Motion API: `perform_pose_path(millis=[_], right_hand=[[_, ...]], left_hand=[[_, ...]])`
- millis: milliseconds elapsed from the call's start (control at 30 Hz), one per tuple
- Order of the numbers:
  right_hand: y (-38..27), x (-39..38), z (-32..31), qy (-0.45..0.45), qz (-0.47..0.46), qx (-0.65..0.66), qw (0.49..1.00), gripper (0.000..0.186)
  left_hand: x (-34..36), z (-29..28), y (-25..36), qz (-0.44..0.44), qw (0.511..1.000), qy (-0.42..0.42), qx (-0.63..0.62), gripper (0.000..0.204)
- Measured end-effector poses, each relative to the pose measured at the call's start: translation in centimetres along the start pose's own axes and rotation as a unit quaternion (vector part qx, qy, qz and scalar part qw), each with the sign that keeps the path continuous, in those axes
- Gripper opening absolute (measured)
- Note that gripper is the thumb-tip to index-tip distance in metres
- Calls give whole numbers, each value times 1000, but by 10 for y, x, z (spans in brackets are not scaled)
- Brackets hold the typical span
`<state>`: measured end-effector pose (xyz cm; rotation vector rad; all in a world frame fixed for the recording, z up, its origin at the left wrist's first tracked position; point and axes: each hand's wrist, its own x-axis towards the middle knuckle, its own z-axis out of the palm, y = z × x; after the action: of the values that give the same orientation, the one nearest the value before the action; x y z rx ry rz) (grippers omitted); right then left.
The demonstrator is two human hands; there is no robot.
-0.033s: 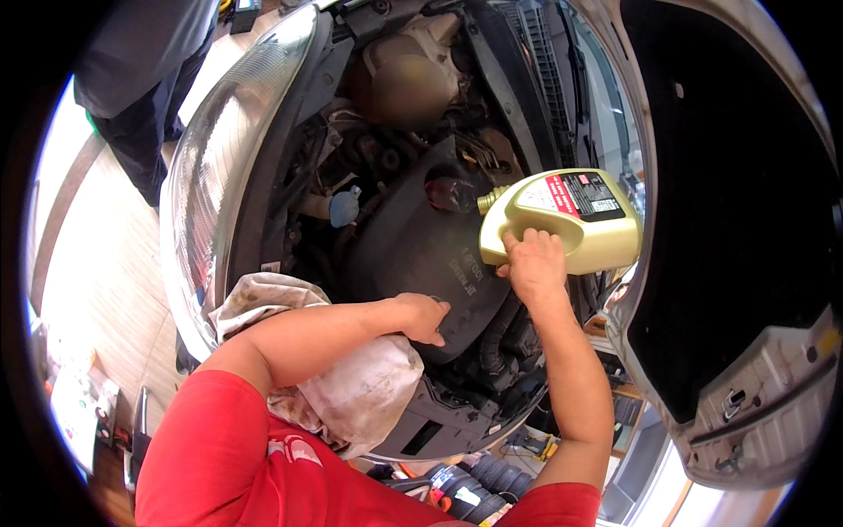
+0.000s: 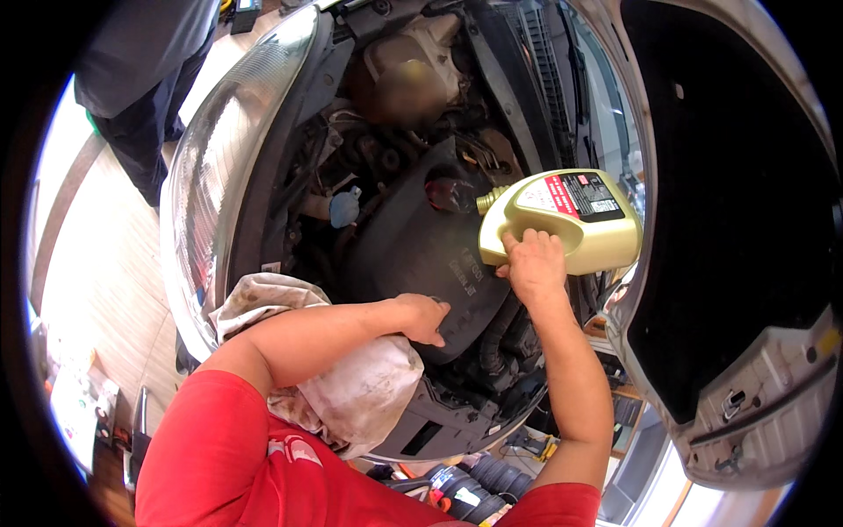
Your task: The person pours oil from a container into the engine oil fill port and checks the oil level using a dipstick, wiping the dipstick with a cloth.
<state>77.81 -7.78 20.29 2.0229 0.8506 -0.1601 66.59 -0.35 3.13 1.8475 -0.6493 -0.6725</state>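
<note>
A gold oil bottle [image 2: 606, 241] with a ridged neck is tipped on its side over the engine bay. My right hand [image 2: 537, 263] is closed round its handle. The neck points left at a dark red, funnel-like piece [image 2: 450, 194] at the far end of the black engine cover [image 2: 395, 255]. Whether oil is flowing, I cannot make out. My left hand [image 2: 423, 318] rests on the near part of that cover, thumb and fingers apart, with nothing visible in it. Beneath my left forearm lies a stained, pale cloth [image 2: 364, 395], draped over the car's front edge.
A blue cap [image 2: 344, 207] stands left of the engine cover. The headlight [image 2: 233, 140] curves along the left, and the raised hood [image 2: 729, 176] fills the right. A person in dark trousers [image 2: 140, 132] stands at upper left. Several tyres [image 2: 479, 487] lie below the bumper.
</note>
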Motion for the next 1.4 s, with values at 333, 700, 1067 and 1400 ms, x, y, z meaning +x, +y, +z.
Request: perform_pose_path(millis=[333,700,1067,1400], right_hand=[[-4,4,-3,7,-6,14,1000,48],[-5,5,-4,-6,-1,10,1000,48],[-5,4,-2,11,-5,10,1000,50],[-4,3,-2,5,-3,8,1000,49]], left_hand=[[3,2,-2,2,1000,-2,1,71],[2,1,-2,5,1000,-1,3,72],[0,1,-2,1,1000,-3,-2,72],[0,0,-1,3,1000,-1,0,72]])
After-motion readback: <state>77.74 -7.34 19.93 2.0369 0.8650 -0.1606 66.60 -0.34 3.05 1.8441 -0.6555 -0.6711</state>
